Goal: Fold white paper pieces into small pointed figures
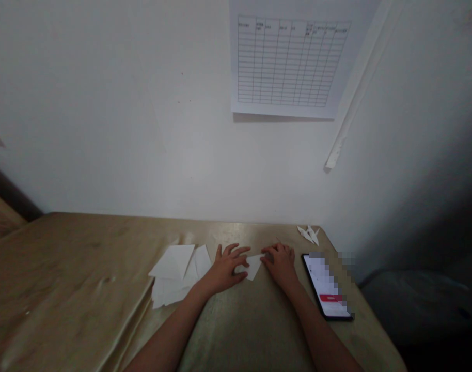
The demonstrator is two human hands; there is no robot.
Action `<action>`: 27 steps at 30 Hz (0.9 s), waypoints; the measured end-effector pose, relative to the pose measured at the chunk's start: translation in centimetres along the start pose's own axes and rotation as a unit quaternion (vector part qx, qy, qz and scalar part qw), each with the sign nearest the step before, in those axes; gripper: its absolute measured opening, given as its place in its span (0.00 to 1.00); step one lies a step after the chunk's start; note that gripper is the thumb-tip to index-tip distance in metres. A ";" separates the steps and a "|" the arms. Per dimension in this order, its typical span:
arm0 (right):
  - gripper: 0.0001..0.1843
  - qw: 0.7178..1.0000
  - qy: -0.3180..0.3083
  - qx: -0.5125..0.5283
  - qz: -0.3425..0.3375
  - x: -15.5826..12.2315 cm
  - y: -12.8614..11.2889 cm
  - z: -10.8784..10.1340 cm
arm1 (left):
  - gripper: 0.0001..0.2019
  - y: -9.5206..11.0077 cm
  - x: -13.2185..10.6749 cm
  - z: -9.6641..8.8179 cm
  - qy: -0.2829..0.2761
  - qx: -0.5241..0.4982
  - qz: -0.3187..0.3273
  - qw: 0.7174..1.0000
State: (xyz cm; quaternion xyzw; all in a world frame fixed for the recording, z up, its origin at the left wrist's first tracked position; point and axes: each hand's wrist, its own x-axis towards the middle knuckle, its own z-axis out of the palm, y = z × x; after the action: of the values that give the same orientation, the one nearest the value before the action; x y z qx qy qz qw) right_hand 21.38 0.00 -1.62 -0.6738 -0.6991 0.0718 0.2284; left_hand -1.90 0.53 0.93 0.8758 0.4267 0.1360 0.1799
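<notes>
A small folded piece of white paper lies on the table between my two hands. My left hand is at its left edge, with fingers spread and the thumb and index finger near the paper. At the paper's upper right corner, the thumb and fingertips of my right hand are drawn together on it. A pile of loose white paper sheets lies to the left of my left hand, some overlapping at angles.
A phone with a lit screen lies right of my right arm. Small folded white paper shapes sit at the table's far right corner. The cloth-covered table meets a white wall, where a printed chart hangs.
</notes>
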 end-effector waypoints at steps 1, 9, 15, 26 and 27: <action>0.12 1.000 0.002 -0.003 0.000 0.0 0.0 0.0 | 0.13 0.0 0.0 0.1 -0.006 -0.008 0.009 1.000; 0.12 1.000 0.019 0.001 -0.006 -0.1 0.0 0.2 | 0.21 -0.1 0.2 0.3 -0.030 -0.009 0.014 0.999; 0.12 1.000 0.025 0.008 0.003 0.0 0.1 0.2 | 0.20 0.8 0.2 0.1 0.033 0.057 0.008 0.998; 0.12 1.000 0.023 0.012 0.010 0.1 0.2 0.2 | 0.19 0.0 0.0 0.0 0.014 0.045 0.007 0.999; 0.12 1.000 0.025 0.013 0.008 0.0 0.2 0.2 | 0.20 -0.1 0.0 -0.1 0.017 0.046 0.007 0.999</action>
State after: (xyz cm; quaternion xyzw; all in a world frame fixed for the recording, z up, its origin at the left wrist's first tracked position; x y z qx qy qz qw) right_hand 21.51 0.08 -1.84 -0.6782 -0.6863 0.0658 0.2545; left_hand -2.02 0.59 0.97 0.8835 0.4297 0.1324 0.1311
